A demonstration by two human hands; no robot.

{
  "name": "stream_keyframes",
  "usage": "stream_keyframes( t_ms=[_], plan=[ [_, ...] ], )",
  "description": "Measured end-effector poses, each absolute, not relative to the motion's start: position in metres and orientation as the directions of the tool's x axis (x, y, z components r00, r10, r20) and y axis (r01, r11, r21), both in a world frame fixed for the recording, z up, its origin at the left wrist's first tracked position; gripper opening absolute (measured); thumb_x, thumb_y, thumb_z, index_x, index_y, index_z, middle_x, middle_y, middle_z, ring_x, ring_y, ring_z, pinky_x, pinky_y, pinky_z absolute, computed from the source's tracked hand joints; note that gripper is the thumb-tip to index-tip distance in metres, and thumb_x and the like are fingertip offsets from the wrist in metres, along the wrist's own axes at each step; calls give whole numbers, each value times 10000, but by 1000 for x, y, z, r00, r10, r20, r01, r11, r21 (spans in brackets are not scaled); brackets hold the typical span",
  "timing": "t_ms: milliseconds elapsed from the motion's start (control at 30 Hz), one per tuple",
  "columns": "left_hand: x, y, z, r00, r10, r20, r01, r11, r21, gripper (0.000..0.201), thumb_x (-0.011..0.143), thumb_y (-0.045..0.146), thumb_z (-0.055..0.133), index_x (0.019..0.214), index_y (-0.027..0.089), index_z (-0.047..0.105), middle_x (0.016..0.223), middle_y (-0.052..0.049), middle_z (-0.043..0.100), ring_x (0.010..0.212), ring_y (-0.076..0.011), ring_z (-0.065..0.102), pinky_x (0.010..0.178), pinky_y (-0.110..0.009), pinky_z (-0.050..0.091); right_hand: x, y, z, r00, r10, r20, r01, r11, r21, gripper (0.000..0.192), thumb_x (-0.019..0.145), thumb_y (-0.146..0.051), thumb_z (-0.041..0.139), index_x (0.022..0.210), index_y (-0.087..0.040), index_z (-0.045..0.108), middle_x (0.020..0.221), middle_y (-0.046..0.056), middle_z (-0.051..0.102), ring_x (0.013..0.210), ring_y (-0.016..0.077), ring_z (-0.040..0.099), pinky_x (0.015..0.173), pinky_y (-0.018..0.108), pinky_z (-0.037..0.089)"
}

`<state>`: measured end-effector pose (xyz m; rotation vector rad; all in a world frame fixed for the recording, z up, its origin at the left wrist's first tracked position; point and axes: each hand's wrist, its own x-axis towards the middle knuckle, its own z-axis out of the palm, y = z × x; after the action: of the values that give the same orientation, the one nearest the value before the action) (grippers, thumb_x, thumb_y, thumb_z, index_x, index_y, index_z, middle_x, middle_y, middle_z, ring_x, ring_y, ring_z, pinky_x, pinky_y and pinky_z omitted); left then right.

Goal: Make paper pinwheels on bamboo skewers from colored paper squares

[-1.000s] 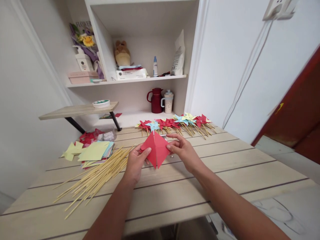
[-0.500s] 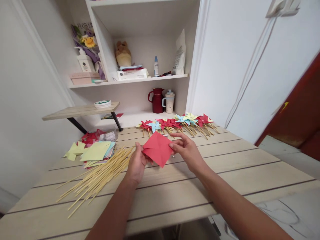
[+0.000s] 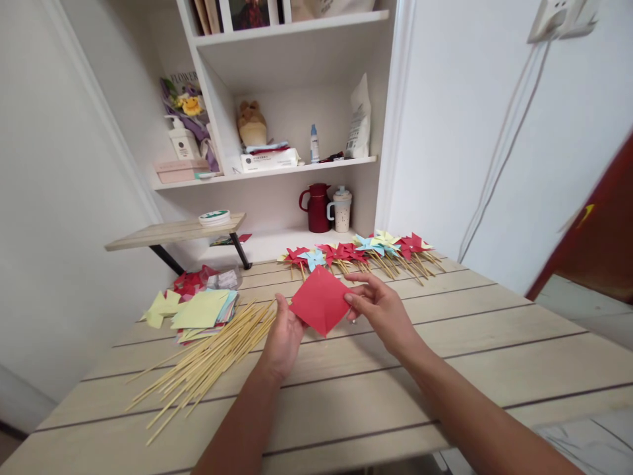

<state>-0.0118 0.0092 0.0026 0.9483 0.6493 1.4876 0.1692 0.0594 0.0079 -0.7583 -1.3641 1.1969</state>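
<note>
A pale plank table [image 3: 445,356] carries a loose bundle of bamboo skewers [image 3: 208,359] spread toward its left edge. Beyond them, near the far left corner, sits a stack of yellow, blue and red paper squares [image 3: 200,310]. Along the far edge lies a row of finished paper pinwheels [image 3: 359,249] on sticks.

Paper square [image 3: 320,300] at frame centre, between left hand [image 3: 285,333] and right hand [image 3: 383,311], above table [image 3: 445,349]. Sticks [image 3: 208,359] lower left on table. Paper stack [image 3: 200,310] behind sticks. Pinwheels [image 3: 361,247] behind square. Shelf [image 3: 277,171] top centre.
</note>
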Motion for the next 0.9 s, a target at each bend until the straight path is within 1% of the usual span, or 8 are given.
stream_keyframes(
  t_ms=[100, 200, 400, 567, 667, 767, 833, 900],
  plan=[
    [-9, 7, 3, 33, 975, 218, -465, -178, 867, 522, 888, 577, 570, 1176, 163, 704, 1213, -130, 712, 1193, -281, 605, 1007, -371, 442, 168, 59, 8, -198, 925, 325, -214, 283, -935, 421, 752, -397, 768, 1109, -221, 633, 730, -22, 658, 516, 135, 629, 530, 295, 521],
    [-9, 5, 2, 66, 978, 199, -420, -154, 894, 396, 858, 443, 682, 1118, 149, 728, 1148, -141, 733, 1131, -287, 640, 961, -369, 476, 167, 57, 10, -205, 925, 319, -220, 274, -936, 410, 752, -404, 763, 1096, -222, 635, 734, -21, 662, 513, 139, 636, 527, 296, 522],
    [-9, 5, 2, -23, 992, 127, -438, -124, 890, 374, 809, 413, 739, 1060, 136, 734, 1060, -138, 756, 1035, -288, 683, 870, -368, 530, 166, 53, 12, -260, 920, 294, -225, 239, -945, 384, 781, -388, 733, 1111, -224, 628, 659, -37, 628, 530, 154, 647, 550, 299, 535],
    [-8, 6, 3, -43, 991, 126, -457, -132, 880, 333, 826, 399, 723, 1021, 129, 731, 1055, -135, 758, 1001, -275, 696, 825, -358, 551, 166, 50, 10, -227, 905, 361, -153, 333, -931, 326, 851, -410, 658, 1129, -240, 640, 805, -1, 647, 600, 139, 629, 611, 306, 553],
    [-8, 6, 3, -82, 986, 145, -476, -166, 864, 320, 830, 394, 722, 1022, 138, 729, 1085, -126, 753, 1026, -262, 691, 839, -340, 548, 168, 51, 8, -192, 880, 434, -60, 431, -900, 316, 853, -406, 660, 1133, -260, 660, 987, 41, 638, 706, 155, 632, 662, 321, 560],
    [-9, 7, 4, -134, 976, 169, -492, -213, 844, 296, 826, 393, 729, 997, 150, 735, 1110, -113, 750, 1052, -250, 685, 865, -321, 539, 169, 53, 5, -190, 819, 541, 38, 557, -830, 306, 859, -372, 660, 1156, -298, 667, 1162, 74, 555, 868, 192, 631, 725, 347, 571],
    [-9, 7, 4, -155, 973, 174, -501, -229, 834, 290, 822, 390, 734, 988, 153, 740, 1111, -109, 750, 1063, -249, 682, 880, -319, 534, 169, 52, 3, -195, 760, 619, 108, 644, -757, 314, 868, -322, 646, 1182, -323, 659, 1236, 82, 485, 1033, 231, 603, 826, 390, 567],
    [-9, 7, 6, -168, 971, 171, -512, -234, 826, 295, 817, 386, 741, 1001, 155, 741, 1106, -106, 753, 1068, -248, 683, 891, -322, 533, 168, 51, 3, -214, 688, 693, 192, 725, -661, 341, 869, -265, 629, 1201, -338, 650, 1306, 84, 432, 1205, 271, 523, 966, 454, 517]
  ],
)
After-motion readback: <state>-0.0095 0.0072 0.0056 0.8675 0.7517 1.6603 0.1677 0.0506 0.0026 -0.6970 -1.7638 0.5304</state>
